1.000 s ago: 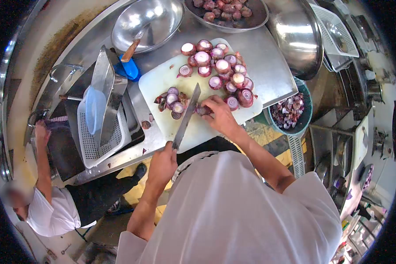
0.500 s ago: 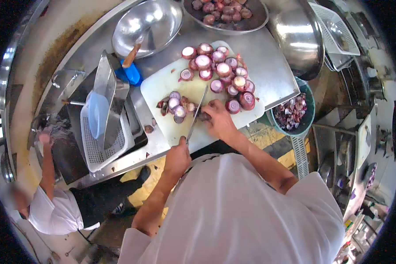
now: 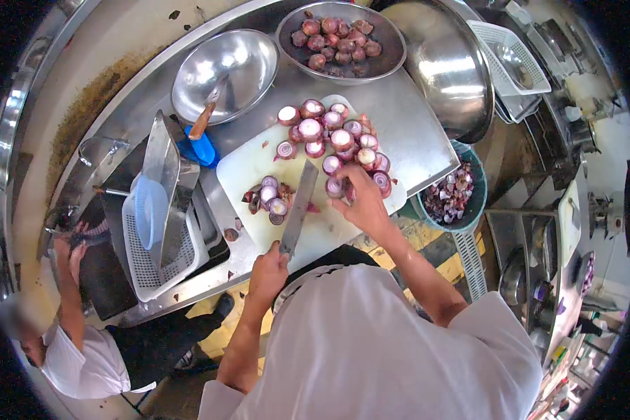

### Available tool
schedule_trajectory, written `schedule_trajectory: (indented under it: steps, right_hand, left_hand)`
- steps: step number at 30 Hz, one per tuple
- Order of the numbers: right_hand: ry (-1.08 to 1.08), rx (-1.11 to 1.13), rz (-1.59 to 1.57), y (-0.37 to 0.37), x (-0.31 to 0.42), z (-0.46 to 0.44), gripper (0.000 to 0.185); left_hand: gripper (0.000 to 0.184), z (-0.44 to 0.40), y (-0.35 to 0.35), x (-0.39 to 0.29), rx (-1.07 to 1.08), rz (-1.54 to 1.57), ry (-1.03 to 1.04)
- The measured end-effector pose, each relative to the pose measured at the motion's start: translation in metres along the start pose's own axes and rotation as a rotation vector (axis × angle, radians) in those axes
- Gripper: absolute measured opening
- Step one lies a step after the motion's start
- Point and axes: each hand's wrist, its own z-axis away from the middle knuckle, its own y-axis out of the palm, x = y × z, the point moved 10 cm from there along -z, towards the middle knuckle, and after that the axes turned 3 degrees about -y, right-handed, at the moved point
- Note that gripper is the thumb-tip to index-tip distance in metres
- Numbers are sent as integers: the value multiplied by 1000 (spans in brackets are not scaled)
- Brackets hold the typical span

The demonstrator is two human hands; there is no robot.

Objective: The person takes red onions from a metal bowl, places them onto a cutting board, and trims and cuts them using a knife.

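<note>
My left hand [image 3: 267, 275] is closed round the handle of a large knife [image 3: 299, 210], whose broad blade lies slanted over the white cutting board [image 3: 248, 164]. At the edge of a pile of red onions with trimmed ends [image 3: 343, 140], my right hand [image 3: 366, 203] has its thumb and fingers round a red onion [image 3: 334, 187] with a cut face showing. Its palm side is hidden. Left of the blade lies a small heap of cut-off onion ends and skins [image 3: 273, 198].
A metal bowl of whole red onions [image 3: 340, 17] and another metal bowl [image 3: 224, 77] stand behind the board. A blue-sheathed tool [image 3: 201, 148] lies at left. A green bucket of onion pieces [image 3: 477, 185] is at right. Another person [image 3: 84, 343] works at the left sink.
The knife has swung from edge-on to showing its flat side. My right hand has moved away from the blade to the onion pile with an onion. The camera view has shifted.
</note>
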Motion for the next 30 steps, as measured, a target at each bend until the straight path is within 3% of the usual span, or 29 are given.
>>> schedule_trajectory:
  steps: [2,5,7,11,13,15,17,19,20,22,24,26,27,30]
  right_hand:
    - [-154,-47,116,1,19,-21,45]
    - [-261,-34,305,11,33,-49,42]
    - [-212,11,335,27,11,-64,42]
    - [-196,95,560,45,-1,-72,44]
    - [-206,8,611,37,22,-65,45]
    - [-271,59,475,54,35,-49,51]
    - [-329,100,346,76,47,-29,57]
    - [-218,216,3,114,32,-11,81]
    - [-207,206,5,124,25,-6,81]
    - [-235,206,187,139,15,2,92]
    - [-237,187,173,141,12,3,92]
    - [-235,171,161,141,7,6,92]
    - [-223,159,132,141,5,5,93]
    - [-205,118,150,143,9,7,93]
  left_hand:
    - [25,1,-8,-1,-29,59,50]
    - [24,18,-29,-4,2,160,-48]
    - [24,31,-44,4,33,326,-275]
    - [19,34,-97,23,-303,187,6]
    - [17,29,-112,34,-303,106,-76]
    - [17,20,-109,63,-328,-22,-130]
    - [23,18,-101,52,-367,-54,-30]
    - [28,19,-77,50,-299,-56,-147]
    - [31,19,-59,55,-354,-88,-43]
    - [23,23,-53,37,-344,-25,-26]
    - [18,25,-59,33,-335,-2,6]
    - [9,29,-52,68,-134,517,-300]
    - [9,27,-53,78,-124,511,-297]
    - [12,20,-40,141,-133,906,-389]
